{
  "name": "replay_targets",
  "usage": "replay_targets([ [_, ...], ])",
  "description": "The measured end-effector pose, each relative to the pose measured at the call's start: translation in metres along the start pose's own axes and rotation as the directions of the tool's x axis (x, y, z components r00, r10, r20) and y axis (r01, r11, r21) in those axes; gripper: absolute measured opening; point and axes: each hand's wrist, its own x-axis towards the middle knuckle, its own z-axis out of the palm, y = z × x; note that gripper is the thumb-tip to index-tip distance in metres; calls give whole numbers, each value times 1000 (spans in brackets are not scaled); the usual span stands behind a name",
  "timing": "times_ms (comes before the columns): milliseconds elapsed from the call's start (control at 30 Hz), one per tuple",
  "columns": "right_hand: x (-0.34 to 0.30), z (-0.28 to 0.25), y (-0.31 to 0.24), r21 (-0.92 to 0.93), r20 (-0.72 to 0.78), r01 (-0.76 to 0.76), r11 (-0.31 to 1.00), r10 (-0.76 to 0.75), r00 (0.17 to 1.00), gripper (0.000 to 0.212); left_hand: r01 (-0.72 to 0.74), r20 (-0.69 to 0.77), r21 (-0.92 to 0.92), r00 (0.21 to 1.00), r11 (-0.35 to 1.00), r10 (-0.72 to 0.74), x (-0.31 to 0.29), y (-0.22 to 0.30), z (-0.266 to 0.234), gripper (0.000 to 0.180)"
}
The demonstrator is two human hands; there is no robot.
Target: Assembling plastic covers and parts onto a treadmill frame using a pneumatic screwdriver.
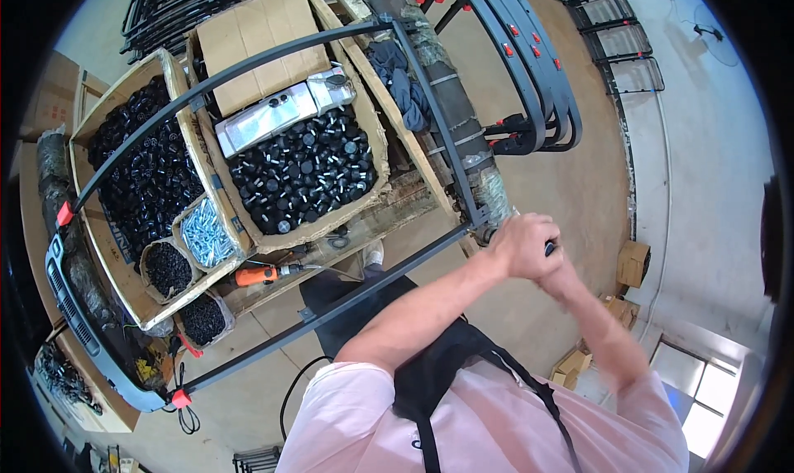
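My two hands meet close together at the near right corner of a black metal tube frame point(331, 302). My left hand point(523, 243) is closed around a handle point(550, 248), of which only a dark end shows; what kind of tool it is, I cannot make out. Beneath and beside it my right hand point(556, 276) is mostly hidden, its fingers out of sight. The frame lies across padded wrapped supports point(492, 193). Red pieces point(180, 398) sit at its left corners, next to a grey curved slotted panel point(78, 316).
Inside the frame stand a carton of black-headed bolts point(302, 175), a bin of black parts point(145, 159) and a small box of silvery screws point(207, 231). An orange power tool point(256, 275) rests on the wooden bench edge. Finished-looking black frames point(521, 59) lean at the far right.
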Motion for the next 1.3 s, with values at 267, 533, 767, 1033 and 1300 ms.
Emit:
replay_targets([
  [267,-1,-20,5,43,96,-407,912,402,911,17,10,159,-43,987,999,-3,1,3,1,32],
  [533,-11,13,4,47,-56,-66,997,69,996,20,-3,209,-31,978,1000,9,10,-11,-8,26],
  [767,2,4,-53,90,203,-734,673,709,675,16,77,345,-94,938,993,-40,17,-20,-13,28],
  [1033,2,-8,8,-12,-44,-2,1000,1,999,21,-35,-75,-35,997,999,32,2,0,-1,23],
  [1300,-7,14,-71,524,406,-796,303,732,547,14,200,535,-144,840,969,-94,31,-10,-23,31],
])
